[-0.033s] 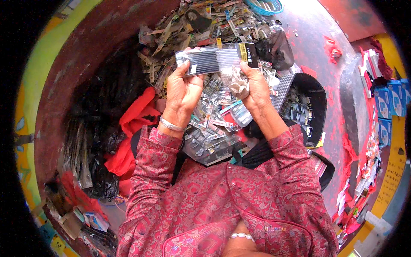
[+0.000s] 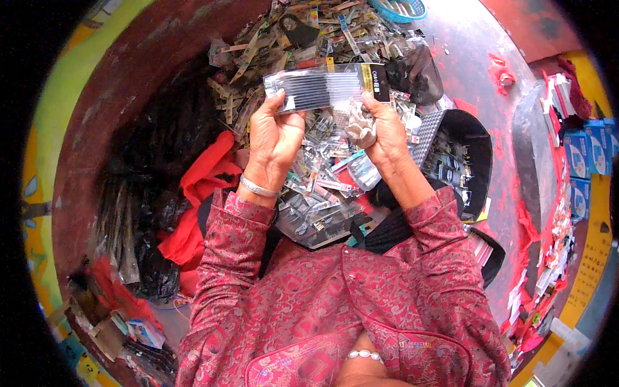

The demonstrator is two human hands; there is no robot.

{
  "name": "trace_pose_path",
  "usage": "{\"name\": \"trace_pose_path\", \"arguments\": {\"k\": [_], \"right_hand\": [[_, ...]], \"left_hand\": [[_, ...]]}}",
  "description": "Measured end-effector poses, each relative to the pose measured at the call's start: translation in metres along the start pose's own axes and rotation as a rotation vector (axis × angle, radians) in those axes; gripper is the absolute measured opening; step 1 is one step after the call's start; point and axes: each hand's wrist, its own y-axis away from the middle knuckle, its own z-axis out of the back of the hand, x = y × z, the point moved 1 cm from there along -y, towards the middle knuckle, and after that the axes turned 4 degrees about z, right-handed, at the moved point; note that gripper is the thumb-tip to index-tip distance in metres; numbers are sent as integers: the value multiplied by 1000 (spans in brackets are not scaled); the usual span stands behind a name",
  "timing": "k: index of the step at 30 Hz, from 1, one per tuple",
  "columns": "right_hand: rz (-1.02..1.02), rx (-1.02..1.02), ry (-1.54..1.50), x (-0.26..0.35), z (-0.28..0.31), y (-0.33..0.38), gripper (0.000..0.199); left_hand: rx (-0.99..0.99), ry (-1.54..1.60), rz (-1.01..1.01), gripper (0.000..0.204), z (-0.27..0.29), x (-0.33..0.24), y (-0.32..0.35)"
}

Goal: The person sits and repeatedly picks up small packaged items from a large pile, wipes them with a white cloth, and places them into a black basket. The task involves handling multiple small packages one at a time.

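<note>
A flat clear plastic packet [image 2: 322,89] is stretched level between my two hands. Inside it lies a row of thin dark sticks, like pen refills, and a black and yellow header closes its right end. My left hand [image 2: 276,138] pinches the left end, thumb in front; the other fingers are partly hidden behind it. The right end is pinched by my right hand [image 2: 389,132], which also has a crumpled greyish-white wad [image 2: 361,126] in it, perhaps cloth or paper. Just below the packet, many small clear packets [image 2: 316,193] are heaped over my lap.
Beyond my hands spreads a large pile of small packets [image 2: 258,48]. A blue basket [image 2: 412,17] stands at the far right. To my right is an open black box [image 2: 480,148] holding packets. Red cloth [image 2: 209,161] and black plastic bags [image 2: 161,142] lie at my left.
The packet has tilted very slightly, and less of my left fingertips shows over its upper edge. Both hands keep their hold.
</note>
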Motion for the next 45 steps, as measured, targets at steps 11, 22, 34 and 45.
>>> {"name": "trace_pose_path", "arguments": {"k": [11,22,34,45], "right_hand": [[56,-35,106,-12,-19,15,18],[408,-164,506,54,18,-1,13],[1555,353,1854,-2,-31,0,15],[300,-48,1000,76,-2,-1,24]], "left_hand": [[52,47,-43,37,4,5,-3],[32,-53,17,32,6,-9,-11],[6,-182,304,35,31,16,-13],[47,-571,-91,40,1,5,-19]]}}
